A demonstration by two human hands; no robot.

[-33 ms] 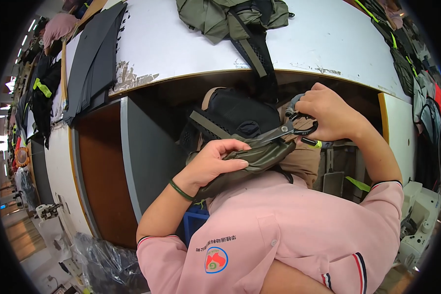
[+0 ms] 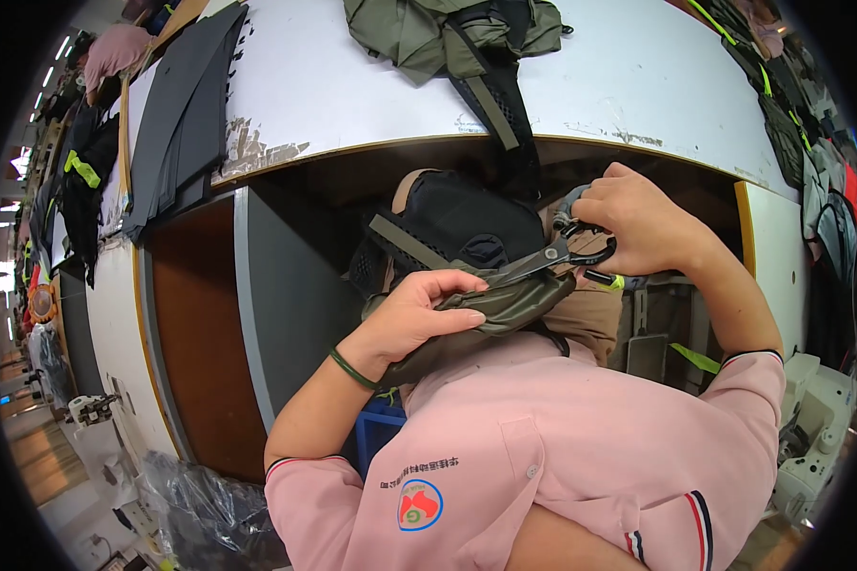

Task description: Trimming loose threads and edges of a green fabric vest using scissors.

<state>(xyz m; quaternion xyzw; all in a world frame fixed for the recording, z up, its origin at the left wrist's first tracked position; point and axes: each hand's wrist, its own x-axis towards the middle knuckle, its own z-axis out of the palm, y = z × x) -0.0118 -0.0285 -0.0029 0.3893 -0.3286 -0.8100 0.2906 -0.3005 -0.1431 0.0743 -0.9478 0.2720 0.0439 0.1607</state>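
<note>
A backpack (image 2: 481, 205) with a black padded panel and olive-green fabric lies across my lap. My left hand (image 2: 414, 314) is closed on a fold of its olive-green fabric (image 2: 522, 306), thumb on the near side of the fold. In my right hand (image 2: 643, 217) is a pair of scissors (image 2: 550, 255) with dark handles. Their blades point left along the fabric, and the tips end beside my left fingertips. Whether anything lies between the blades is too small to tell. A black strap with an olive band (image 2: 405, 240) runs along the backpack's left side.
Ahead is a white worktable (image 2: 300, 71) with a worn front edge. Another olive-green bag (image 2: 414, 38) lies on it, its black strap (image 2: 495, 109) hanging over the edge. Dark grey sheets (image 2: 181, 109) are stacked at left. A sewing machine (image 2: 817, 414) stands right, a blue crate (image 2: 376, 433) below.
</note>
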